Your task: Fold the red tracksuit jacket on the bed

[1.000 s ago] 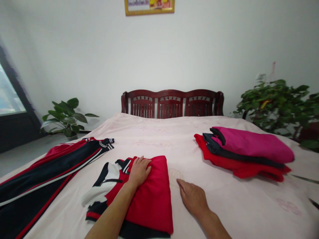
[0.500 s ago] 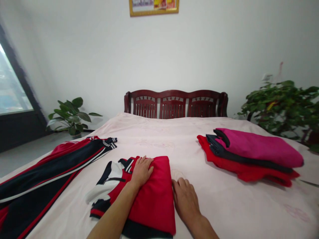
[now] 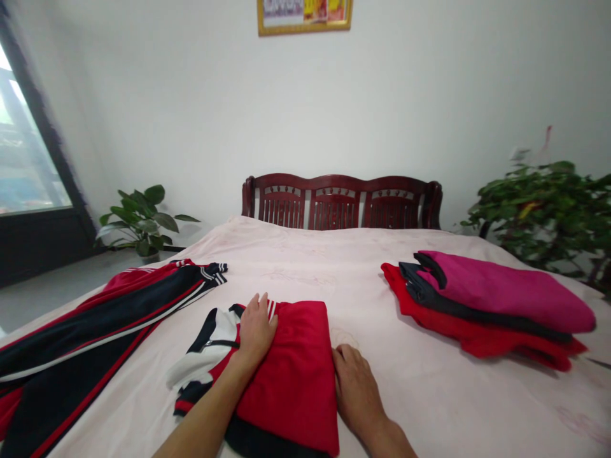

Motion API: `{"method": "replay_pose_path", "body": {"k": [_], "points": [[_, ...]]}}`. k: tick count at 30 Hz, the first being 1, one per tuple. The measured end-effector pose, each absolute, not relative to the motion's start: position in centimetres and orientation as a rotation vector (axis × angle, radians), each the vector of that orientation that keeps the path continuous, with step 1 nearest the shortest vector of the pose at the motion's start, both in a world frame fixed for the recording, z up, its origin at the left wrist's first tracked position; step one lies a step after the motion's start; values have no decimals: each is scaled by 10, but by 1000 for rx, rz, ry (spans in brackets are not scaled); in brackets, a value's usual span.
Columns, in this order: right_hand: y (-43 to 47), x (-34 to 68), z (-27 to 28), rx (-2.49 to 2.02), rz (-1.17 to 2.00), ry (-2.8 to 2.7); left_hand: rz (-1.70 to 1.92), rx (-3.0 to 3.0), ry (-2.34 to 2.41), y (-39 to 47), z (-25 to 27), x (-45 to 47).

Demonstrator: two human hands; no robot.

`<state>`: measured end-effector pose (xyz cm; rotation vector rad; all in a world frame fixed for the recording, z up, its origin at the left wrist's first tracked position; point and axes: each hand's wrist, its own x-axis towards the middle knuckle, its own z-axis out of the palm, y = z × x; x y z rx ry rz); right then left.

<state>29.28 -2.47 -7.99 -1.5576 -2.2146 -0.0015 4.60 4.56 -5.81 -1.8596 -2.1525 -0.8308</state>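
A folded red, white and navy zip jacket (image 3: pixel 296 369) lies on the bed in front of me, its white and navy collar part to the left. My left hand (image 3: pixel 258 327) rests flat on its upper left area, fingers stretched out, beside a white-striped band. Along the jacket's right edge, my right hand (image 3: pixel 358 388) sits palm down against the fabric with its fingers loosely bent on the sheet. Its thumb is hidden, and no cloth shows gripped in it.
Navy and red striped track pants (image 3: pixel 95 331) stretch along the left of the bed. A stack of folded clothes, magenta garment (image 3: pixel 510 289) on top and red garment (image 3: pixel 477 337) below, lies right. Beyond are a wooden headboard (image 3: pixel 334 200) and potted plants (image 3: pixel 143 219).
My left hand has slid left across the jacket, uncovering the striped band and more red cloth. My right hand stays at the right edge. The view has shifted slightly.
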Motion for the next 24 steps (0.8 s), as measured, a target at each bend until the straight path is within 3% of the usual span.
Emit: {"method": "replay_pose_path", "body": {"k": [7,21,24], "points": [[-24,293,-78,-1544,32,-2231,-557,-2025,-2629,12,-45,5],[-23,294,-80,-1502,16,-2206,-626,-2190,-2792,10,-40,-9],[-23,294,-81,-1491,13,-2218,-480,-2205,-2747,1,-34,-9]]}}
